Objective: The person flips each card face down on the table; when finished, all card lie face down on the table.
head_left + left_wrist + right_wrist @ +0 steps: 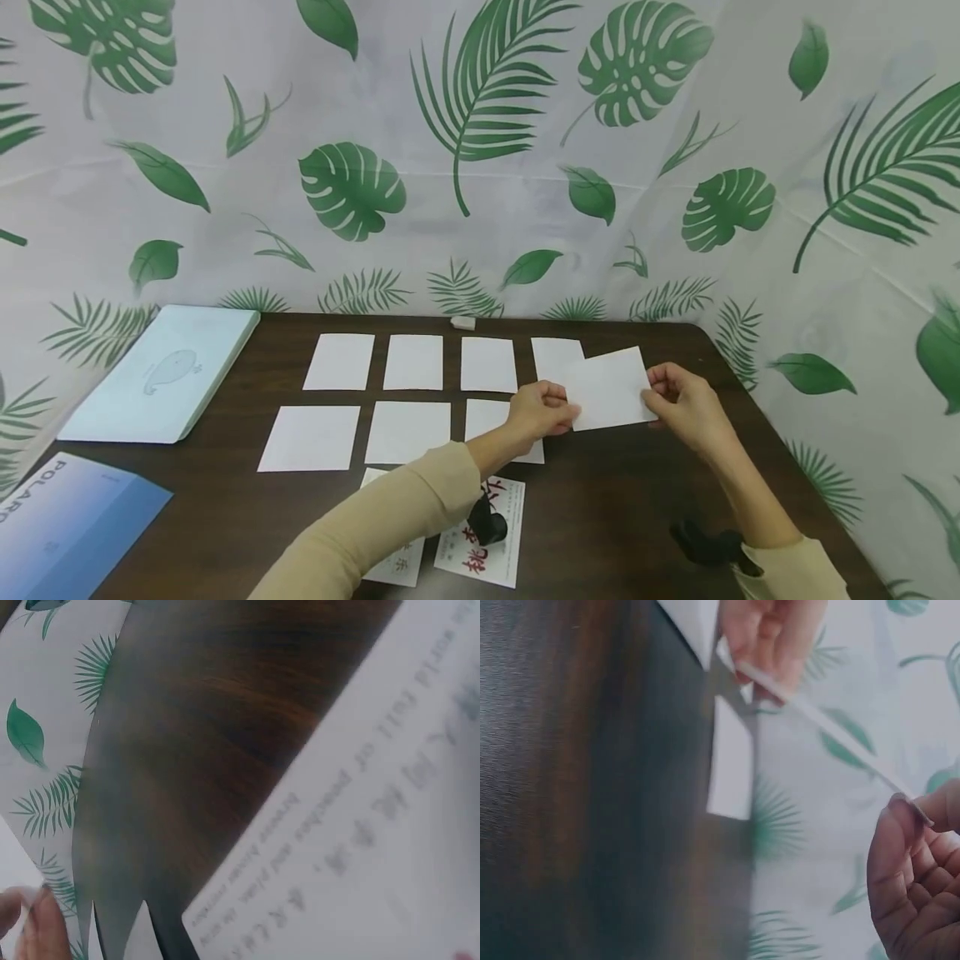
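Observation:
Between both hands a blank white card [606, 390] is held up off the dark table, seen nearly edge-on in the right wrist view. My left hand [542, 411] pinches its left edge between thumb and fingers. At the opposite edge, my right hand [688, 410] grips it the same way. Behind and to the left lie several blank cards in two rows, among them a back-row card [487, 364] and a front-row card [408, 432]. Two printed cards lie under the left forearm; one card [506, 558] bears red characters, and small print shows in the left wrist view.
On the left lies a pale blue notebook [187, 342] with a whale drawing. Nearer stands a blue printed folder or box [97, 533]. A small white object [463, 322] sits at the back edge. A leaf-patterned curtain [262, 192] hangs behind the table.

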A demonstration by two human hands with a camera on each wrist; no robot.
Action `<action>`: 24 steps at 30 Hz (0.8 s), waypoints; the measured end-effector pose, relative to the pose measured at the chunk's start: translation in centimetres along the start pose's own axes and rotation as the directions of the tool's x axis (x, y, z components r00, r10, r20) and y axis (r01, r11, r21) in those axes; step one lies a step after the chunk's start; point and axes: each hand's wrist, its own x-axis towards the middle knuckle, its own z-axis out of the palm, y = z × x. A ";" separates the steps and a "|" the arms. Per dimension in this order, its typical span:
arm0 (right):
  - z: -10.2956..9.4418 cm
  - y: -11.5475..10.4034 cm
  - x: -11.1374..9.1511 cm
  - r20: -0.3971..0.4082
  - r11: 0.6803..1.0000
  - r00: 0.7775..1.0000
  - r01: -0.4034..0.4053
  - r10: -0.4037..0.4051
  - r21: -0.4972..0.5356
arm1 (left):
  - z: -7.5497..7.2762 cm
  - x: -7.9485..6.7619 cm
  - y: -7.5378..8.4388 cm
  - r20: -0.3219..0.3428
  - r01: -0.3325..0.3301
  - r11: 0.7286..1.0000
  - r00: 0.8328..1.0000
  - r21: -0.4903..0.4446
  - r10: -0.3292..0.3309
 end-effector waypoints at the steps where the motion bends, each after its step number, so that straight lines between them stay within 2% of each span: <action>1: 0.1 0.5 0.1 0.007 0.999 1.000 -0.014 0.014 0.030 | 0.0 0.0 0.0 -0.016 -0.012 1.000 1.000 0.013 0.012; 4: 0.7 2.1 0.4 0.027 0.995 0.997 -0.071 0.070 0.069 | -0.2 0.0 -0.2 -0.035 -0.043 0.996 0.998 0.082 0.046; 6: 1.3 3.2 0.3 0.041 0.991 0.992 -0.124 0.121 0.054 | -0.4 -0.1 -0.3 -0.016 -0.057 0.987 0.998 0.153 0.061; 8: 1.9 4.2 0.3 0.055 0.986 0.985 -0.165 0.164 0.013 | -0.5 -0.1 -0.4 0.010 -0.081 0.961 0.997 0.265 0.082; 11: 2.6 5.2 0.2 0.079 0.978 0.975 -0.201 0.206 -0.062 | -0.6 -0.2 -0.5 0.034 -0.109 0.890 0.994 0.443 0.105; 13: 3.0 5.6 0.2 0.095 0.972 0.972 -0.206 0.217 -0.112 | -0.8 -0.2 -0.4 0.049 -0.123 0.830 0.992 0.545 0.115; 20: 3.4 5.9 0.2 0.151 0.944 0.952 -0.225 0.265 -0.240 | -0.5 0.3 -0.5 0.075 -0.096 0.679 0.995 0.728 0.061; 24: 3.4 5.9 0.0 0.182 0.934 0.943 -0.220 0.277 -0.280 | -0.1 0.6 -0.4 0.111 -0.129 0.583 0.992 0.802 0.067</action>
